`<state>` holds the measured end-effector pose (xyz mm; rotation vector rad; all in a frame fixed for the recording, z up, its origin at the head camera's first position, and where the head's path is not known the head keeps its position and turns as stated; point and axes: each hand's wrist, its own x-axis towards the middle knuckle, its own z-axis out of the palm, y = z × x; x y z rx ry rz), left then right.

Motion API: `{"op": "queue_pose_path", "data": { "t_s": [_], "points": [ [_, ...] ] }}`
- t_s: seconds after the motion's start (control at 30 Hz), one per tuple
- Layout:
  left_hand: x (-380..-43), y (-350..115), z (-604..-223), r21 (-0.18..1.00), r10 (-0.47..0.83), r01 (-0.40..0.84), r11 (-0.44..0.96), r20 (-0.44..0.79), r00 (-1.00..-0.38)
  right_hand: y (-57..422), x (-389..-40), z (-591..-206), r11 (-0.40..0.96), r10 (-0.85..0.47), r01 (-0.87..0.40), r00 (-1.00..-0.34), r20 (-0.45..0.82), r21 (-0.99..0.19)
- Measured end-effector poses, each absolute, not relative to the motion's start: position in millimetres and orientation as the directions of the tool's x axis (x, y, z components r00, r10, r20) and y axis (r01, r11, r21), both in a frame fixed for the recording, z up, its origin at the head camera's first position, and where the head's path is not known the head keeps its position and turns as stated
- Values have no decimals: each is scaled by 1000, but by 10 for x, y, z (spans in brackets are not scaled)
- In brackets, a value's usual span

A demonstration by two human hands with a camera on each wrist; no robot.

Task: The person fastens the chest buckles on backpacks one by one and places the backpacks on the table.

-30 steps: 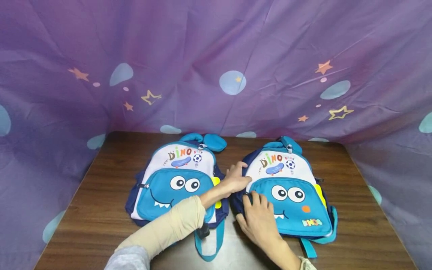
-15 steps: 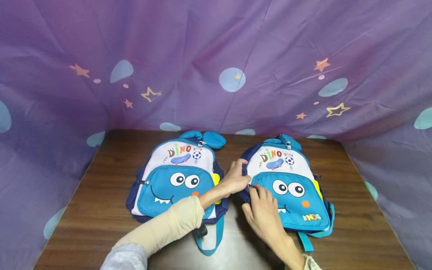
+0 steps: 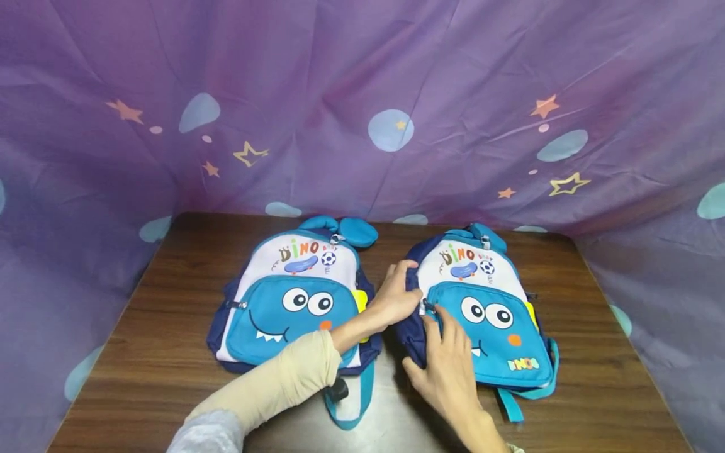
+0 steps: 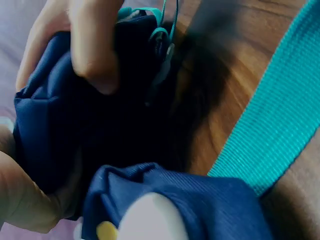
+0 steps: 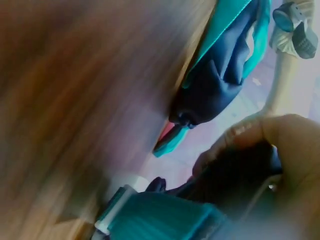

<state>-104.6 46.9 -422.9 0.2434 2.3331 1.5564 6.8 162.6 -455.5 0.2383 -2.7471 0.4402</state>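
Two matching children's backpacks lie on the table, each with a blue dinosaur-face pocket. My left hand (image 3: 395,298) grips the navy left side of the right backpack (image 3: 501,345). The left wrist view shows the fingers (image 4: 95,47) and thumb on either side of the navy cloth (image 4: 42,120). At the left edge of the front pocket, my right hand (image 3: 451,371) pinches the dark zipper pull (image 3: 428,306); its fingertips partly cover it. Beneath my left forearm is the left backpack (image 3: 317,283), its own zipper pull (image 3: 238,305) at the pocket's left edge.
The brown wooden table (image 3: 164,327) runs up to a purple curtain (image 3: 317,113) behind and at both sides. A teal strap loop (image 3: 365,402) extends from the left backpack toward the front. Another teal strap (image 3: 511,406) hangs from the right backpack.
My right hand and the zipper pull have moved up along the left edge of the right backpack's pocket. The left hand keeps its grip on the side.
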Motion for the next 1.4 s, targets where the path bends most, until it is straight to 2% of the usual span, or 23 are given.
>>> {"op": "queue_pose_path", "data": {
  "t_s": [0.23,0.4,0.6,0.67,0.7,0.8,0.87,0.93,1.03,1.17,1.27,1.4],
  "points": [
    [-1034,476,-4106,942,339,-37,334,-156,-928,1670,63,-4488,832,-65,-318,-870,489,-454],
    [-1062,416,-4135,948,411,47,314,-91,-907,1680,112,-4461,783,3,-322,-853,522,-532],
    [-1154,261,-4121,988,562,103,114,22,-827,1680,127,-4371,741,109,-283,-844,525,-608],
    [-1187,200,-4120,966,608,215,144,86,-790,1686,118,-4334,741,131,-251,-856,501,-623],
    [-1202,171,-4121,931,626,312,188,131,-769,1690,119,-4318,742,142,-234,-861,488,-629],
    [-1243,120,-4134,754,691,590,289,262,-674,1696,141,-4281,741,169,-186,-879,447,-645],
    [-1269,127,-4154,646,737,713,273,336,-586,1689,161,-4262,742,189,-150,-889,418,-654],
    [-1282,158,-4178,590,765,780,207,400,-505,1682,187,-4253,735,204,-125,-897,393,-667],
    [-1292,214,-4207,526,757,841,127,497,-425,1690,205,-4264,751,164,-184,-878,449,-634],
    [-1313,244,-4179,464,720,877,129,564,-404,1755,185,-4244,806,50,-300,-824,564,-510],
    [-1326,259,-4119,457,716,879,138,567,-407,1819,182,-4192,863,17,-277,-820,573,-423],
    [-1311,285,-4028,462,724,878,129,561,-401,1870,214,-4174,903,27,-216,-835,550,-372]
  ]
}}
